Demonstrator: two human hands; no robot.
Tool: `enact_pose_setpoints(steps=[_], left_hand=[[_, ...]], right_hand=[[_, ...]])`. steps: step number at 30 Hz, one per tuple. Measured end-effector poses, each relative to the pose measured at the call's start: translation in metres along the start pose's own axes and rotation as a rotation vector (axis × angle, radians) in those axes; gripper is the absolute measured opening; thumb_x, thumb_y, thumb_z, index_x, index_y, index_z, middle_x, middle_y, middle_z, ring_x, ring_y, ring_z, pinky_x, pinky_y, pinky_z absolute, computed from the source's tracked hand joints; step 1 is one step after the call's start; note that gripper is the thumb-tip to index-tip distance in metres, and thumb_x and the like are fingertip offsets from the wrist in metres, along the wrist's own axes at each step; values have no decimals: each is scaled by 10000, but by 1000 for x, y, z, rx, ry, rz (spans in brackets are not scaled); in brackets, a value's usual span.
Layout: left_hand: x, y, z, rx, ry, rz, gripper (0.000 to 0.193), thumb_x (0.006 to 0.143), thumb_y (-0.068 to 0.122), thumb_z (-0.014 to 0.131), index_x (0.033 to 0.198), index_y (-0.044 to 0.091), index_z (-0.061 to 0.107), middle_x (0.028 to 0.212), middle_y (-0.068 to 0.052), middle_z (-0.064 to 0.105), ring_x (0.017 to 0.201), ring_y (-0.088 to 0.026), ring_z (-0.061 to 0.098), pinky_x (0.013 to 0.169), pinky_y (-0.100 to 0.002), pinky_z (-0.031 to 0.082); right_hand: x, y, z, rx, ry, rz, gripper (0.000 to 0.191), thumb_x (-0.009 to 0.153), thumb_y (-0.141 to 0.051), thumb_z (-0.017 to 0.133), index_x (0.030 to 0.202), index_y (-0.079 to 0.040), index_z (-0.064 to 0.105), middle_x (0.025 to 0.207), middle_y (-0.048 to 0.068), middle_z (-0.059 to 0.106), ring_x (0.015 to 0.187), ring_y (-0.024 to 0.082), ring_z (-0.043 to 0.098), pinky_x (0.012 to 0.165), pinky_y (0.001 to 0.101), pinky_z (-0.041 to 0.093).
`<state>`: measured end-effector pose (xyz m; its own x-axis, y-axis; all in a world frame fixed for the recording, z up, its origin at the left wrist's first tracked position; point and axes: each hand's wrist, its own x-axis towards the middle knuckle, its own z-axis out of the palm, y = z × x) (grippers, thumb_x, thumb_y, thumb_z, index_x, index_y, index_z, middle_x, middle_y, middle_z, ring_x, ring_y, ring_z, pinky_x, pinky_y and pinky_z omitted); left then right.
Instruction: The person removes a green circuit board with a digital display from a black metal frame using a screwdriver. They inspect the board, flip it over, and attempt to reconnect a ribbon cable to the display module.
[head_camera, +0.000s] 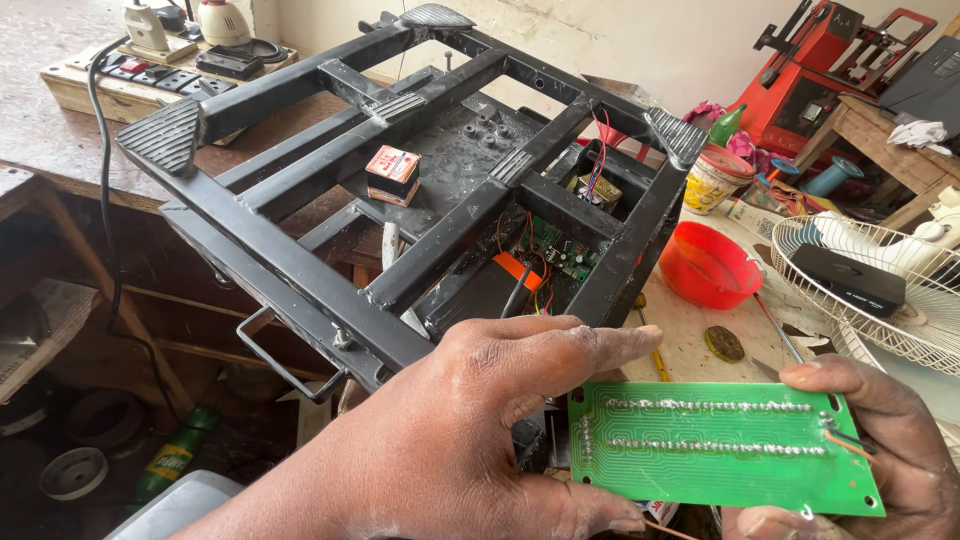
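Both my hands hold a green circuit board (720, 450), solder side up, with two rows of silver solder joints. My left hand (470, 440) grips its left edge, thumb under and fingers stretched over the top. My right hand (880, 450) pinches its right edge, where thin wires leave the board. Just behind stands a black welded metal frame (400, 190), upside down, with ribbed rubber feet at its corners. Inside the frame sit a small green board with red wires (565, 255) and an orange part.
A small red and white box (392, 175) lies on the frame's plate. A red bowl (708, 265), a white tub (718, 178), a white fan grille (880, 290) with a black box on it and a screwdriver lie to the right. A power strip (160, 75) sits far left.
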<state>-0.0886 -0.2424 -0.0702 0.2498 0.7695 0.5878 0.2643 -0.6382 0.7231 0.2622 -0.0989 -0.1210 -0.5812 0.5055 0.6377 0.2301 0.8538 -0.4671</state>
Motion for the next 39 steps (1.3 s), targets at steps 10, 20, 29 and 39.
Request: enact_pose_setpoints(steps=[10, 20, 29, 39], left_hand=[[-2, 1, -2, -51, -33, -63, 816, 785, 349, 814, 1484, 25, 543, 1269, -166, 722, 1240, -290, 708, 1026, -389, 560], [-2, -2, -4, -63, -16, 39, 827, 789, 302, 805, 1494, -5, 500, 1219, -186, 704, 1170, -311, 710, 976, -396, 563], [-5, -4, -3, -28, -16, 48, 844, 809, 242, 802, 1554, 43, 459, 1119, -161, 701, 1061, -293, 728, 899, -374, 576], [-7, -7, -2, -23, -2, 82, 870, 801, 223, 808, 1556, 49, 412, 1102, -162, 676, 994, -280, 719, 839, -373, 583]], right_hand=[[-3, -1, 9, 113, 115, 60, 742, 755, -277, 814, 1367, 35, 532, 1208, 137, 690, 1094, 183, 689, 1059, 354, 542], [-5, 18, 10, 284, 146, 206, 691, 756, -312, 723, 1335, 29, 561, 1180, 206, 709, 1051, 263, 717, 985, 445, 571], [16, 70, -37, 811, -16, 1000, 663, 756, -344, 640, 1306, 23, 588, 1155, 268, 727, 1013, 335, 742, 919, 528, 598], [40, 135, -85, 1078, -386, 1591, 608, 788, -325, 618, 1293, 13, 620, 1109, 296, 749, 879, 336, 779, 654, 447, 648]])
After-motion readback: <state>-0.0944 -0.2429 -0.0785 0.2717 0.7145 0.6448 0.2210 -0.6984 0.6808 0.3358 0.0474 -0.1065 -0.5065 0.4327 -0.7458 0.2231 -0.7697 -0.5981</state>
